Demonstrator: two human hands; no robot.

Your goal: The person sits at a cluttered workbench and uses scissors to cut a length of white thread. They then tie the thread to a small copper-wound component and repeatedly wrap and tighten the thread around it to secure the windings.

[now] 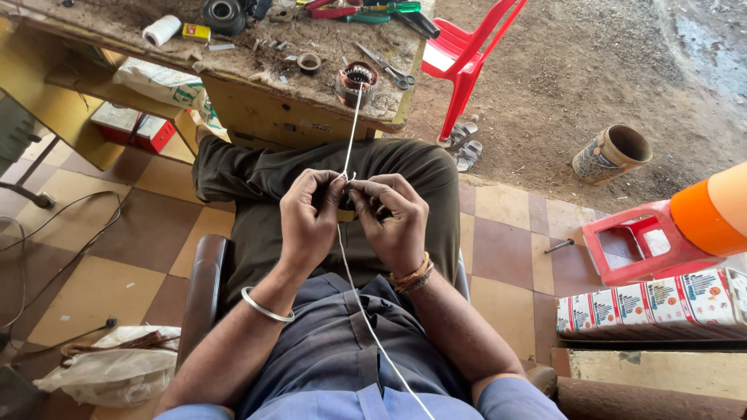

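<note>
Both my hands are together above my lap, pinching a white string (352, 132). My left hand (309, 218) and my right hand (391, 220) grip it at the same spot, fingertips touching. The string runs up from my fingers to a round motor stator (357, 81) with copper windings on the edge of the workbench (233, 70). Its other part trails down across my lap toward the bottom of the view. I wear a metal bangle on the left wrist and thread bands on the right.
On the workbench lie scissors (387, 68), a white string spool (161, 30), a tape roll (309, 63) and pliers (366, 12). A red plastic chair (467, 54) stands behind it. A cardboard can (611, 153), a red stool (634, 243) and printed boxes (654, 303) sit right.
</note>
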